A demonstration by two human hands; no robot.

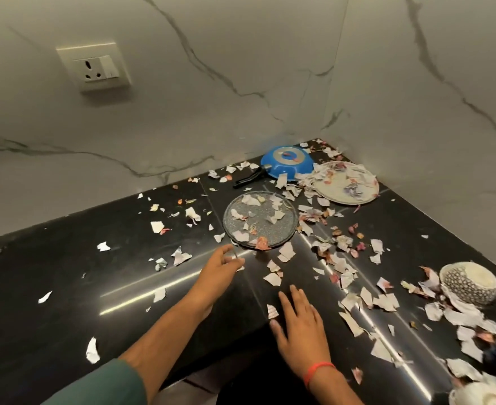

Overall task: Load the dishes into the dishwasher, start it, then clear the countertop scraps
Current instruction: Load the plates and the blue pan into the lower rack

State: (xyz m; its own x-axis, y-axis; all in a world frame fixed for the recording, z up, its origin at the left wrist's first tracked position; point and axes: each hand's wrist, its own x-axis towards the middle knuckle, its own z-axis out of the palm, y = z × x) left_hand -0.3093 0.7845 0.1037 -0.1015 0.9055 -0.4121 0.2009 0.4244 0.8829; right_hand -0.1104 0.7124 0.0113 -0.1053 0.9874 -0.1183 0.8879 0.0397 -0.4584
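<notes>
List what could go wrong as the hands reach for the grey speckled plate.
1. The grey plate carries loose paper scraps; tilting it may spill more onto the counter.
2. The left hand reaches its near rim, and shiny stone could let it slide.
3. The upturned bowl sits near the right edge and may get knocked.

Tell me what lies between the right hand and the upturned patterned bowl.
In the head view, torn paper scraps litter the black countertop between the right hand and the bowl.

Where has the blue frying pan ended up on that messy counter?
The blue frying pan lies upside down in the far corner of the black countertop, against the marble wall, just left of the cream plate strewn with paper scraps.
</notes>
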